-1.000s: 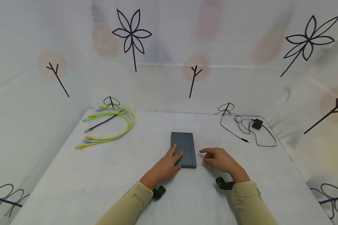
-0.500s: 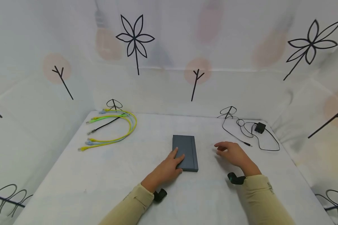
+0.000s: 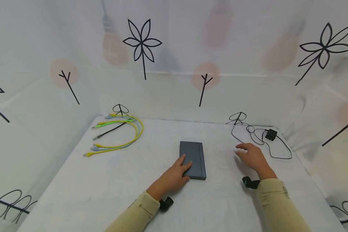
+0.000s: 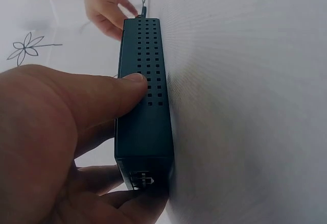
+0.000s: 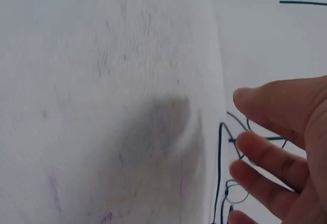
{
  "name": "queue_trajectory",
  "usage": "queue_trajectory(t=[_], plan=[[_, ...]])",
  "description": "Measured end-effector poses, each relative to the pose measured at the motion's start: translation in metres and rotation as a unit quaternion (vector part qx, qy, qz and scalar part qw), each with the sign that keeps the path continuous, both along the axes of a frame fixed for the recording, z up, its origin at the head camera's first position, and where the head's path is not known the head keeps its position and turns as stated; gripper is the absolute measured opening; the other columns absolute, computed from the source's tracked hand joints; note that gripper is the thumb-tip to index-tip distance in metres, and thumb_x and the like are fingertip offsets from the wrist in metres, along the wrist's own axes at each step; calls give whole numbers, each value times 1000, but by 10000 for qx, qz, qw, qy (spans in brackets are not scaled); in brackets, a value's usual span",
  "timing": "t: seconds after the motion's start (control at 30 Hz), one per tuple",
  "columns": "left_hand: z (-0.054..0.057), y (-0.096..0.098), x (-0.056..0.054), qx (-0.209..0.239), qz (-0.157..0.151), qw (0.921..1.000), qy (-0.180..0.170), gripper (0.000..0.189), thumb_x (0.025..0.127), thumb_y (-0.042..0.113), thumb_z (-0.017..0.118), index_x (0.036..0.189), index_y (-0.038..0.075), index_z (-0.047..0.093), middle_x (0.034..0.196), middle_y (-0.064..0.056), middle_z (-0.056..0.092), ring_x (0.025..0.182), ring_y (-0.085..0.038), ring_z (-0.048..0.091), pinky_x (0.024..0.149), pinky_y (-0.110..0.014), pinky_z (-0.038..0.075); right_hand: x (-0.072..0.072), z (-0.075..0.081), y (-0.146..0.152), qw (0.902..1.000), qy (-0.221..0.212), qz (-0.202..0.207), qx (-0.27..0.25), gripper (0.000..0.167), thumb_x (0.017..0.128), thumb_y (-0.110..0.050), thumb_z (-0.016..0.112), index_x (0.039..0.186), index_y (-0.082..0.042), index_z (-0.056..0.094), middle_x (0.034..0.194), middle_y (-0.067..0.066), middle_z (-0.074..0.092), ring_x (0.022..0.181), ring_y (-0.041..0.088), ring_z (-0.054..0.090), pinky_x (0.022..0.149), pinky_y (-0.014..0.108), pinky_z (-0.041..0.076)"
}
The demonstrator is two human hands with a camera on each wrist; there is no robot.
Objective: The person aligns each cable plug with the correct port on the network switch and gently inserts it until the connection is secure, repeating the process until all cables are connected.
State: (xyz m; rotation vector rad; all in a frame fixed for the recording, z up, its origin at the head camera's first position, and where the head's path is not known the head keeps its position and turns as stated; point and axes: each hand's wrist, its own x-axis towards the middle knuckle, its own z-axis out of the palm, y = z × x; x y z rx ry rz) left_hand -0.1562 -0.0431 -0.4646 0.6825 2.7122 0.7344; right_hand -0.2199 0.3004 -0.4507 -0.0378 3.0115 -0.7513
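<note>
A dark grey-blue network switch (image 3: 192,159) lies flat mid-table. Its vented side shows in the left wrist view, with a port at one end. My left hand (image 3: 174,175) grips the switch's near left corner, thumb (image 4: 134,79) on the vented side, other fingers over the top and port end. To its right, my right hand (image 3: 253,158) hovers above the table with relaxed fingers and holds nothing. The thin black cable (image 3: 237,137) of a power adapter (image 3: 271,134) runs behind that hand, which hides the plug end in the head view.
Yellow, light blue, green and black network cables (image 3: 124,146) lie bunched at the back left. White cloth walls with black plant drawings (image 3: 142,42) stand around the white table (image 3: 104,190).
My right hand has moved right, away from the switch, up to the adapter cable. The left hand stays on the switch. The head view has shifted slightly.
</note>
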Motion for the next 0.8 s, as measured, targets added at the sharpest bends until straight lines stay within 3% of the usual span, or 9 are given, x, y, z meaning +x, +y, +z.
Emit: queue_trajectory(t=[0.37,0.8], plan=[[-1,0,-1,-86,-5,10000,48,56,98,31,58,150,20,39,163,-10,15,148,-32,23,113,-44,36,-11,-11,25,9949,-406,-922,-50,52,94,-24,56,138,0,47,142,31,42,128,52,37,101,65,34],[-2,-2,0,-41,17,10000,15,57,98,32,58,150,23,38,163,-8,14,148,-30,22,113,-43,36,-16,-16,44,9849,-714,-1369,783,46,93,-20,46,133,2,51,136,36,44,119,57,42,91,69,37]])
